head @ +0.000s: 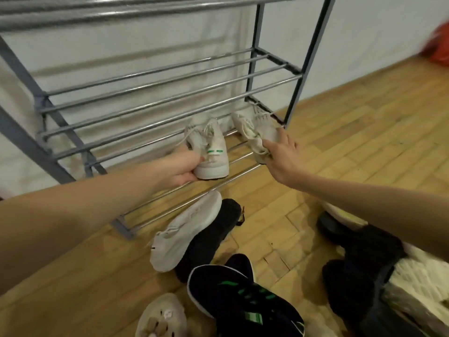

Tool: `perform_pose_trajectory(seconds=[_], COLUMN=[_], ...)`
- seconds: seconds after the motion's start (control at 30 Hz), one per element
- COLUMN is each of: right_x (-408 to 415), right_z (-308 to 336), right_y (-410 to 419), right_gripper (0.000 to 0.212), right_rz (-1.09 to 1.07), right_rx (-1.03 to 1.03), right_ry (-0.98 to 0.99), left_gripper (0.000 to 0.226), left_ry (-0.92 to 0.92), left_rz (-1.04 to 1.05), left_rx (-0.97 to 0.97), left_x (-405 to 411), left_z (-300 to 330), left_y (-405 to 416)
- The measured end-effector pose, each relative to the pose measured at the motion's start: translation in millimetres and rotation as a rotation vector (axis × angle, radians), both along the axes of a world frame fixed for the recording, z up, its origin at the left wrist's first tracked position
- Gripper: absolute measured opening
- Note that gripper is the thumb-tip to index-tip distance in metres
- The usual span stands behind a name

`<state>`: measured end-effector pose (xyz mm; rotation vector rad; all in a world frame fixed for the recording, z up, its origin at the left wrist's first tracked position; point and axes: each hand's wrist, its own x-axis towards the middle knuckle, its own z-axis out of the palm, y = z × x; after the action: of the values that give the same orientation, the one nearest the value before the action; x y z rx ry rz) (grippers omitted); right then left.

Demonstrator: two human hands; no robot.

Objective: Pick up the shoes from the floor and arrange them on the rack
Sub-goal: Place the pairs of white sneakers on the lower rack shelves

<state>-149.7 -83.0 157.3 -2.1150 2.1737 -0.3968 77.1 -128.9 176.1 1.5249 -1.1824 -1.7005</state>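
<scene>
Two white sneakers sit on the rack's (155, 113) bottom rails: the left hand (181, 167) grips one (211, 152) by its heel collar, the right hand's (283, 155) fingers curl on the other's (255, 128) collar. Both look light and soft-topped, so the stiffer heel seems the surest hold.

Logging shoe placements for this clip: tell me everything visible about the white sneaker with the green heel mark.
The white sneaker looks like worn leather or a similar smooth material, with loose white laces, a thick pale sole and a small green mark near the heel. It stands upright on the metal rack's bottom bars, heel toward the camera, toe toward the wall. The left hand grips its heel area, fingers curled round the side. A second white sneaker sits apart to its right.
</scene>
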Motion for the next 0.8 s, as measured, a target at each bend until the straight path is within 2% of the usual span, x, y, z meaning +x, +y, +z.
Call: perform_pose_trajectory(seconds=[0.23, 0.43, 0.53, 0.7, 0.8], right_x=[-22, -41, -56, -56, -53], right_z=[-18, -37, -39, -39, -45], right_y=[-84, -123, -128, -128, -125], right_gripper=[0.03, 0.023, 0.022, 0.017, 0.017], right_rz=[0.069, 0.002, -0.016, 0.047, 0.044], right_rx=[-0.083, -0.194, -0.178, -0.181, -0.202], right_ry=[-0.045, -0.143, -0.139, -0.148, -0.164], left_gripper=[0.038, 0.015, 0.014, 0.035, 0.031], left_ry=[-0.112, -0.048, -0.008, -0.002, -0.01], left_rz=[0.059, 0.157, 0.196, 0.224, 0.214], left_rx=[-0.161, -0.256, -0.274, -0.255, -0.266], left_x=[-22, -65, -75, -88, -94], left_z=[-35, -49, -59, -67, -66], left_y=[-63, -82, -90, -105, -100])
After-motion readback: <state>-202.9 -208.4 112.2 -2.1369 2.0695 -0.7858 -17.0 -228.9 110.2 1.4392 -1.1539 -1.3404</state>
